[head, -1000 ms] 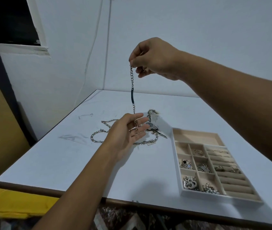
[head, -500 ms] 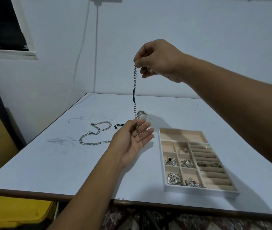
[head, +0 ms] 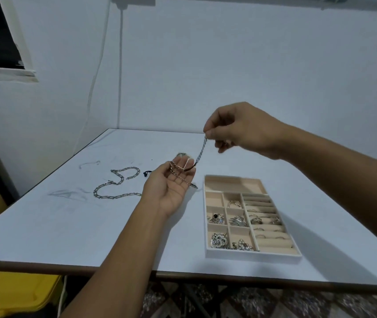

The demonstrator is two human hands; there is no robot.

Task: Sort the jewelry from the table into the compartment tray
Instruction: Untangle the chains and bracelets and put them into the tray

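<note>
My right hand (head: 238,129) pinches the top end of a thin chain bracelet (head: 200,152) with a dark bar in its middle. The bracelet's lower part lies gathered across the fingers of my left hand (head: 171,182), which is held palm up above the table with the fingers apart. The beige compartment tray (head: 231,180) lies on the white table to the right of my left hand. It holds rings, brooches and pendants in its small cells and ring slots. Its long top compartment holds nothing. A heavy silver link chain (head: 116,187) lies curled on the table to the left.
A small silver piece (head: 181,154) and a dark cord end (head: 146,173) lie on the white table (head: 68,226) behind my left hand. A yellow bin (head: 10,292) stands below the table's front left edge. Walls close the table's far side and left side.
My right hand has come down from high above the table. The bracelet, which hung straight, has been fed into my left palm. The view has tilted down and shifted.
</note>
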